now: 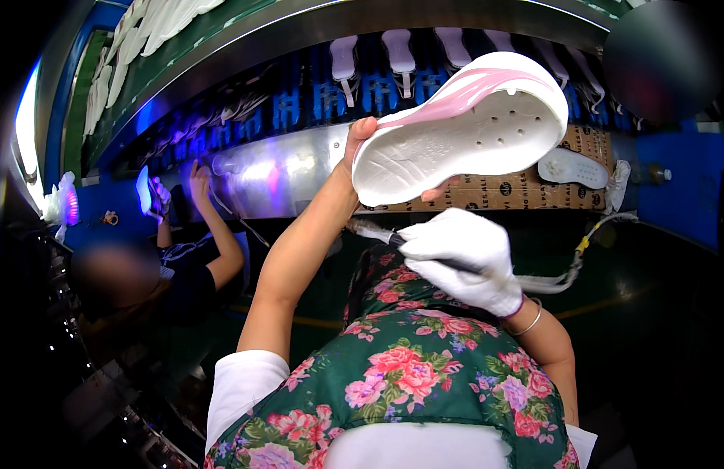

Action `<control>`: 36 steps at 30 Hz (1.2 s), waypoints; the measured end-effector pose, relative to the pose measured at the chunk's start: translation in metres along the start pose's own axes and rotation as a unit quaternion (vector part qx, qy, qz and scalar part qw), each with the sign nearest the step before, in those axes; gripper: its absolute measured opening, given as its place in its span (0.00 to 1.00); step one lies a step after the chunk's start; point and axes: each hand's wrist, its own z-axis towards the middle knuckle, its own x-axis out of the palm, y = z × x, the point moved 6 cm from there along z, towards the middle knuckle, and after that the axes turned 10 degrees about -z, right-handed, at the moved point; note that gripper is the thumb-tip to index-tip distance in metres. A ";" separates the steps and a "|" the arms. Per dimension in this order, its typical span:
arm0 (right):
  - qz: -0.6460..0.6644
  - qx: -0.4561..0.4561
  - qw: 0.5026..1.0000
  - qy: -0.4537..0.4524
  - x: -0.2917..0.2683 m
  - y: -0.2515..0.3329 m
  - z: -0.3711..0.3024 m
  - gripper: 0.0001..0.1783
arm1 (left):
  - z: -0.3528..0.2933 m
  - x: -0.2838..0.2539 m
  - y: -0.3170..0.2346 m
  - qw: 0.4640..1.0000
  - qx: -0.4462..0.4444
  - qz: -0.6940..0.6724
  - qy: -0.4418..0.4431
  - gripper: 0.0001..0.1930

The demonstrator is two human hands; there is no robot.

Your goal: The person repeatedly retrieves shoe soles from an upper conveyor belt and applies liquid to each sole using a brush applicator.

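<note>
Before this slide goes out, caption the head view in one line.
Bare left hand holds up a white and pink shoe sole; gloved right hand grips a brush-like tool.

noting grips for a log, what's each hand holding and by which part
Left hand: white, pink-streaked shoe sole, thumb at its narrower end, fingertips under its lower long edge. White-gloved right hand: slim dark-handled brush, by its handle.

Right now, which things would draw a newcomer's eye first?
Probably the large white-and-pink shoe sole, held at upper centre by the bare left hand. Just below, the white-gloved right hand holds a dark-handled brush. Below that, the green floral garment fills the bottom centre.
</note>
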 end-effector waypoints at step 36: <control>0.308 0.092 0.909 -0.266 -0.073 -0.044 -0.020 0.10 | -0.039 0.057 -0.036 0.960 0.124 0.250 -0.005 0.63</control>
